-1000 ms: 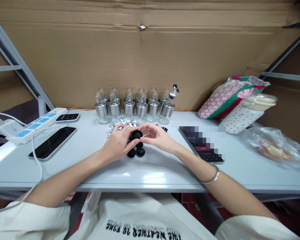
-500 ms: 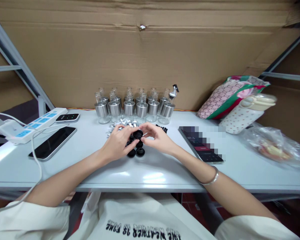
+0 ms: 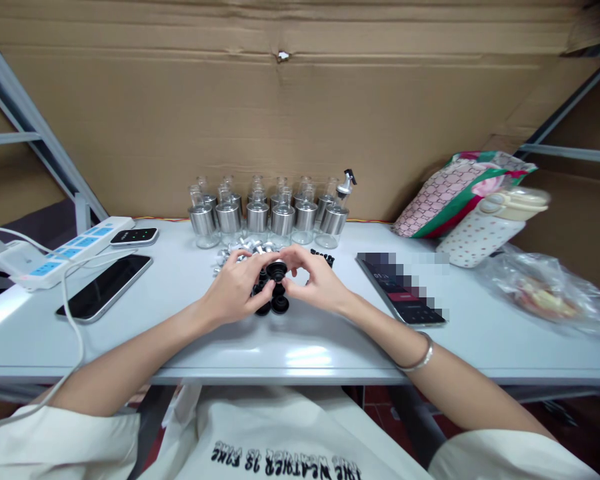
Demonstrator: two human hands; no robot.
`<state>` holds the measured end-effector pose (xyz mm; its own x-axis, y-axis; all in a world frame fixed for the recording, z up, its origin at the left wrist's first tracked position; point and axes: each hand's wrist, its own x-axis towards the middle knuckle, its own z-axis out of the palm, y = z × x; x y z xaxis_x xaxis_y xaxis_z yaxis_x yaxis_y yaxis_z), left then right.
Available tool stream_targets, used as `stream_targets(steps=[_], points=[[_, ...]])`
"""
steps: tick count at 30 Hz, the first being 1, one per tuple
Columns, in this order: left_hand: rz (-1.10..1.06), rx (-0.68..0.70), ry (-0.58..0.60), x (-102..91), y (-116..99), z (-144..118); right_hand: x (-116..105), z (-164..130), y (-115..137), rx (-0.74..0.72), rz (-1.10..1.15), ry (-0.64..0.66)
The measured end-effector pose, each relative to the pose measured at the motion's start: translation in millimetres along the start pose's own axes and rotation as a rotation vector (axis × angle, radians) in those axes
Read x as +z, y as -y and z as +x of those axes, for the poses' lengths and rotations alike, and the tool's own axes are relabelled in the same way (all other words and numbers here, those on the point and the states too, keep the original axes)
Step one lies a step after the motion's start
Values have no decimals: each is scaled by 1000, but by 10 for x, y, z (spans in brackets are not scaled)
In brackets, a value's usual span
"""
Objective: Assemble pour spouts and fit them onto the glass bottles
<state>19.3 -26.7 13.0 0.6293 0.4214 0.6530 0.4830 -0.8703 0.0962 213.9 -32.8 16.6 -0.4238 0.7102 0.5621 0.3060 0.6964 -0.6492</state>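
Between both hands, over the middle of the table, is a round black ribbed stopper (image 3: 277, 270). My left hand (image 3: 241, 283) pinches it from the left with thumb and fingers. From the other side, my right hand (image 3: 314, 279) grips its edge with curled fingers and thumb. Several more black stoppers (image 3: 279, 305) lie beneath and just in front of the hands. Behind my left hand is a heap of silvery pourer parts (image 3: 250, 245), partly hidden by the fingers. Small black pieces (image 3: 324, 257) are lined up beyond my right hand.
Several glass bottles with steel bands (image 3: 257, 217) stand at the back; one carries a pourer (image 3: 346, 182). To the left are a power strip (image 3: 75, 250), a small black device (image 3: 135, 236) and a phone (image 3: 105, 287). A tablet (image 3: 405, 293), tumbler (image 3: 485, 230), pouch (image 3: 455, 193) and plastic bag (image 3: 555, 293) sit right.
The black stopper has tipped slightly between my fingers, so its ribbed side shows more clearly. Both hands stay in nearly the same place.
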Motion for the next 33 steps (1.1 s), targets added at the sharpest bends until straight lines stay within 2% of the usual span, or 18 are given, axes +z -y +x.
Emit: stream_targets(steps=[9, 20, 26, 33], points=[[-69, 146, -94, 17, 20, -10, 21, -50, 138, -75, -67, 5], [-123, 86, -56, 26, 4, -18, 24, -47, 147, -45, -104, 40], [-107, 125, -99, 11, -21, -3, 16, -47, 176, -31, -115, 46], [-74, 137, -71, 36, 56, -16, 5, -25, 86, -39, -57, 31]])
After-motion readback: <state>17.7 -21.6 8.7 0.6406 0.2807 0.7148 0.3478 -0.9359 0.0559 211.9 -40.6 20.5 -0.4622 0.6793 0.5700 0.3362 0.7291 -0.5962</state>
